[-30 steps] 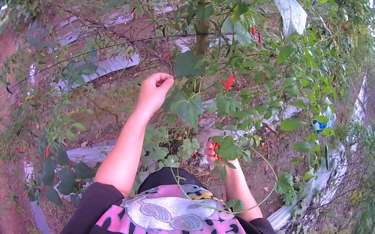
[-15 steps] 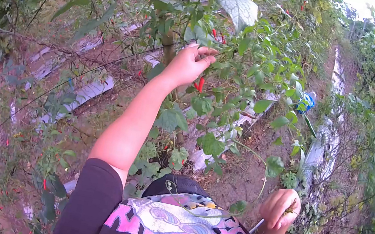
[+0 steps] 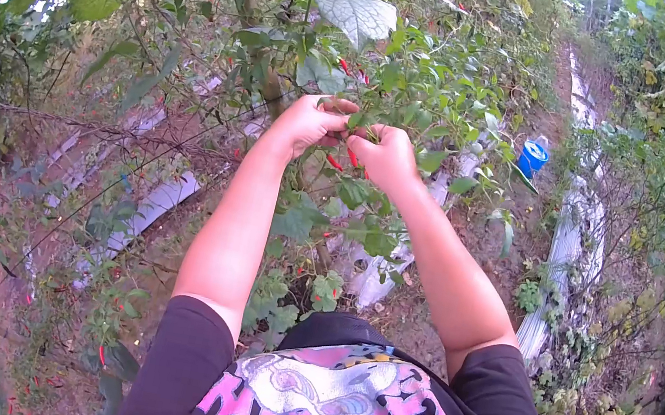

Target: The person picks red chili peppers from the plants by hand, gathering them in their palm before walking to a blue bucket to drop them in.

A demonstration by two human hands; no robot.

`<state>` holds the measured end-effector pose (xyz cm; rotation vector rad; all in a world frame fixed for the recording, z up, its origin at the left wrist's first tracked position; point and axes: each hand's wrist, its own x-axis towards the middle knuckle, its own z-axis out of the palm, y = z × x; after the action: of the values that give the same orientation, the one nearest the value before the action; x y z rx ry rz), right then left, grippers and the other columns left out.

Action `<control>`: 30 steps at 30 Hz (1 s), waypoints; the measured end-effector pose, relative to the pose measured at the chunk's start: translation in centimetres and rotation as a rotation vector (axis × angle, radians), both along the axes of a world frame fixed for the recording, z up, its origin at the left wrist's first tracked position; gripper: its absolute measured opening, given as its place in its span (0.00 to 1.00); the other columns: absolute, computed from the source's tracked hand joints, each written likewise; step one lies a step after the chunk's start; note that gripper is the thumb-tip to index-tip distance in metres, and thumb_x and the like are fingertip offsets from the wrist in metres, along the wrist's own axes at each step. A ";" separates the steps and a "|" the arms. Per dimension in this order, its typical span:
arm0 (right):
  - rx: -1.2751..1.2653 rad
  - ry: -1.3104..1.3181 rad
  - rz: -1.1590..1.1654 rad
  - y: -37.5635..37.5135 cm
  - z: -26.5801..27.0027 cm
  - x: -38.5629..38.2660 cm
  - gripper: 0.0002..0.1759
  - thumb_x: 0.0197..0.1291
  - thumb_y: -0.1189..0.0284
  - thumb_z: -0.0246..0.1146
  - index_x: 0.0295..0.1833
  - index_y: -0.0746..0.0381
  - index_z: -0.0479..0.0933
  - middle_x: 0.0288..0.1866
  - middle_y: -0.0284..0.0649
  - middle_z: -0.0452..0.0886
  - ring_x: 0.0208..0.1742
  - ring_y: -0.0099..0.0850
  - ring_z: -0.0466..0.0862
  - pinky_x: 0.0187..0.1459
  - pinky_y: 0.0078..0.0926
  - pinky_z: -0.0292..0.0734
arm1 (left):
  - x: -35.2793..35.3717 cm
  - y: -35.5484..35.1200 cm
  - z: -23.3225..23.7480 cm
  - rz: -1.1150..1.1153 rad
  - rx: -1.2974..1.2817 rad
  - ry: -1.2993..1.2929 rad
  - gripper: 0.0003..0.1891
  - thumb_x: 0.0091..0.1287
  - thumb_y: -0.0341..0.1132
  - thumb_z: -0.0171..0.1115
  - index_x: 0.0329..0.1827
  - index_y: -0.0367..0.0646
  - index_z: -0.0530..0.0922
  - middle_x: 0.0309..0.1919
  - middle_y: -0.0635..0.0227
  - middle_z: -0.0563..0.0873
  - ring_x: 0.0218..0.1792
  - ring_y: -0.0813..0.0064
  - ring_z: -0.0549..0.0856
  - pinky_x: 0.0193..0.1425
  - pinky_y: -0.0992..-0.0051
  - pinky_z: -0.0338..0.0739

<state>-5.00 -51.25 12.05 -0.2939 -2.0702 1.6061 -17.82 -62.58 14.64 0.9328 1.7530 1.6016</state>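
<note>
My left hand (image 3: 311, 126) is closed in a pinch on a thin twig of a chili plant (image 3: 414, 71), fingers pointing right. Against its fingertips, my right hand (image 3: 387, 160) is also closed, with thumb and forefinger pressed together among the leaves. What the right fingers grip is hidden. A ripe red chili pepper (image 3: 352, 158) hangs just under the right thumb, and another red chili (image 3: 334, 162) hangs below the left fingers. Slightly above the hands, a further red chili (image 3: 344, 66) shows beside a large pale leaf (image 3: 342, 3).
A blue bucket (image 3: 533, 157) stands on the ground to the right. Pale plastic sheeting (image 3: 559, 256) runs along the rows. A trunk (image 3: 262, 75) rises behind my left hand, and thin wires or stems cross at left. Dense foliage (image 3: 661, 212) lines the right side.
My right hand has risen from low at the right, where it was a fist around something greenish, to meet the left hand at the plant. The view has shifted a little.
</note>
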 end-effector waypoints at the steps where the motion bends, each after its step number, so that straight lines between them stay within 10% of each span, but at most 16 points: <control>1: -0.069 0.010 0.009 -0.1 -0.3 -0.2 0.09 0.52 0.71 0.64 0.34 0.65 0.78 0.20 0.33 0.77 0.19 0.19 0.73 0.20 0.21 0.66 | 0.0 0.0 -0.2 0.018 -0.003 -0.026 0.16 0.61 0.32 0.62 0.53 0.46 0.75 0.36 0.74 0.83 0.34 0.82 0.81 0.42 0.76 0.76; 18: -0.822 0.003 0.352 0.4 -1.1 2.2 0.05 0.55 0.74 0.61 0.33 0.65 0.76 0.17 0.31 0.70 0.12 0.19 0.63 0.14 0.19 0.53 | 2.9 -0.3 0.6 -0.012 -0.023 0.473 0.21 0.57 0.26 0.64 0.53 0.38 0.67 0.38 0.63 0.81 0.41 0.77 0.80 0.43 0.75 0.75; 30: -0.510 0.266 0.385 -1.0 -0.3 4.2 0.04 0.59 0.74 0.59 0.32 0.62 0.75 0.21 0.31 0.75 0.16 0.17 0.68 0.16 0.15 0.61 | 2.7 -1.6 -0.9 0.259 -0.154 0.900 0.25 0.58 0.32 0.65 0.55 0.40 0.64 0.45 0.56 0.80 0.48 0.67 0.79 0.52 0.68 0.73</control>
<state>-0.78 -52.26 11.77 0.1578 -1.5563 2.2587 -15.13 -64.18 13.78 1.5452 2.6370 1.2221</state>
